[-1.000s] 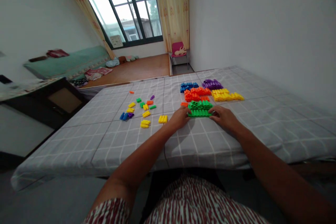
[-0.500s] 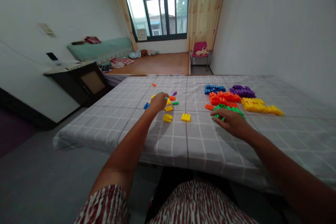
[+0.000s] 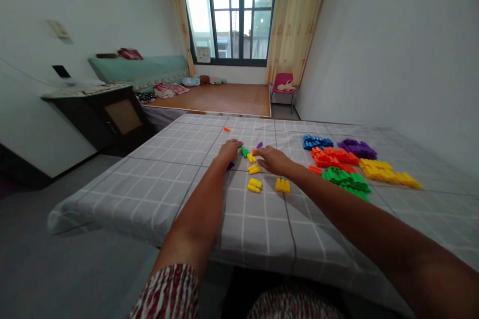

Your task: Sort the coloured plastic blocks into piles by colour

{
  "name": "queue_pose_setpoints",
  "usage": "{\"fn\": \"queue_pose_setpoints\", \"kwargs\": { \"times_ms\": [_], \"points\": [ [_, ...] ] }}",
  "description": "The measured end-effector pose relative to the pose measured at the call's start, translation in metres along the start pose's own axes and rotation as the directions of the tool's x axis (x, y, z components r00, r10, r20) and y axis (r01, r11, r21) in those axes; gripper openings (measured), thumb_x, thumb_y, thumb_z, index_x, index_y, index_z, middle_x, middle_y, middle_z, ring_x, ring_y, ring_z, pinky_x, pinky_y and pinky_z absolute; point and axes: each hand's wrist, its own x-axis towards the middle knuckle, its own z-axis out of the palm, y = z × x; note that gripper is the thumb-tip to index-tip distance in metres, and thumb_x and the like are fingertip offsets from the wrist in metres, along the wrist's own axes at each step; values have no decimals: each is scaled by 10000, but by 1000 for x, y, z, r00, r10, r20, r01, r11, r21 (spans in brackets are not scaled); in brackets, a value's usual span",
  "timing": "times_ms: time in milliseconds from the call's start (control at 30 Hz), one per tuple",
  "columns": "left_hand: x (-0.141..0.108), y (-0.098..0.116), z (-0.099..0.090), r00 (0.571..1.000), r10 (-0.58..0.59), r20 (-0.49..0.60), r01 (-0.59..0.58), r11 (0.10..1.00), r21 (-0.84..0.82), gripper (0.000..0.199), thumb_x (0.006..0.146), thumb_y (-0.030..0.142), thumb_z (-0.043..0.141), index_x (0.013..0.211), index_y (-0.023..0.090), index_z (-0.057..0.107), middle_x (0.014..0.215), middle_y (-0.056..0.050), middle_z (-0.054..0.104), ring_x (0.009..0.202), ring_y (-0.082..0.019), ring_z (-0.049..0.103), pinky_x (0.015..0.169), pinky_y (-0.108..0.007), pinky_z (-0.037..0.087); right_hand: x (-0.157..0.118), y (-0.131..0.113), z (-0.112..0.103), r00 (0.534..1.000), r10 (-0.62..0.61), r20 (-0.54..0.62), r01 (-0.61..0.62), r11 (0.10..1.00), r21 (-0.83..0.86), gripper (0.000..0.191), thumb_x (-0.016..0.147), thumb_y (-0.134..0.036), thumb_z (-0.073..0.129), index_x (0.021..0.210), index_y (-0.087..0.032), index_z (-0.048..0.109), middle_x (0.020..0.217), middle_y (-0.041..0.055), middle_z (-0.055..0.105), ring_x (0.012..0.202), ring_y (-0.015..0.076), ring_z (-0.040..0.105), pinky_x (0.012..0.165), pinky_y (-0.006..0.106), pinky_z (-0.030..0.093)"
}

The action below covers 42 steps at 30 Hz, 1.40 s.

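My left hand (image 3: 228, 151) is low over the grey checked cloth, its fingers apart and reaching right beside a green plastic block (image 3: 244, 152). A dark blue block (image 3: 231, 165) shows partly from under its wrist. Facing it, my right hand (image 3: 275, 160) has thumb and fingers apart, close to an orange block (image 3: 254, 151) and a small yellow block (image 3: 251, 158); whether they touch cannot be made out. A purple block (image 3: 259, 145) lies just beyond its fingertips. Nearer me are yellow blocks (image 3: 254, 169), a yellow pair (image 3: 255, 186) and a joined yellow group (image 3: 283, 185).
On the right are sorted piles: blue (image 3: 317, 142), purple (image 3: 357, 149), orange (image 3: 333, 157), green (image 3: 346, 182) and yellow (image 3: 389, 173). A lone orange block (image 3: 226, 129) lies toward the far edge of the cloth-covered table (image 3: 149, 179). A dark cabinet (image 3: 93, 119) stands at left.
My right hand has moved left from the green pile to the loose blocks. My left hand stays among them, with more of the green block showing. The camera view has shifted.
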Motion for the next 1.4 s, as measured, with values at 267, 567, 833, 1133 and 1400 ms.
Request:
{"fn": "queue_pose_setpoints", "kwargs": {
  "times_ms": [267, 567, 833, 1133, 1400],
  "points": [
    [-16, -3, -5, 997, -65, -42, 67, 997, 48, 349, 903, 267, 440, 1194, 293, 630, 1186, -104, 567, 1058, -259, 562, 851, -358, 484, 82, -11, 37, 992, 116, 44, -110, 988, -110, 327, 860, -215, 592, 1176, -141, 628, 1050, 155, 679, 957, 248, 589, 810, 339, 459],
    [-13, -6, -11, 987, -102, -123, 101, 995, -9, 309, 851, 289, 532, 1144, 219, 599, 1201, -92, 558, 1035, -223, 575, 876, -309, 471, 54, -31, 19, 987, 2, -161, -15, 997, -81, 205, 896, -142, 525, 1049, -212, 643, 1002, 32, 613, 941, 173, 553, 813, 274, 413],
    [-10, 21, -20, 953, 40, -300, -65, 995, -74, 353, 818, 216, 555, 1169, 233, 591, 1219, -64, 589, 1125, -214, 534, 1001, -333, 435, -11, 12, -8, 896, 238, -376, -18, 863, 505, 249, 810, -117, 615, 1047, -182, 653, 1004, 62, 624, 953, 169, 560, 863, 283, 445],
    [-3, 88, -23, 961, 235, -143, -250, 964, -93, 325, 843, 184, 538, 1133, 249, 668, 1299, -49, 603, 1209, -215, 539, 1033, -357, 441, -53, 73, 12, 835, 467, -291, -42, 582, 812, 226, 747, -141, 609, 966, -182, 644, 849, 6, 681, 807, 139, 623, 761, 294, 501],
    [9, 183, -1, 863, 506, -2, -490, 834, -253, 296, 841, 186, 522, 1085, 205, 687, 1053, -43, 715, 938, -167, 661, 892, -292, 510, -109, 115, -40, 731, 626, -270, 81, 314, 946, 241, 729, -247, 675, 957, -189, 621, 905, 30, 693, 831, 149, 659, 816, 364, 559]
  ]
}}
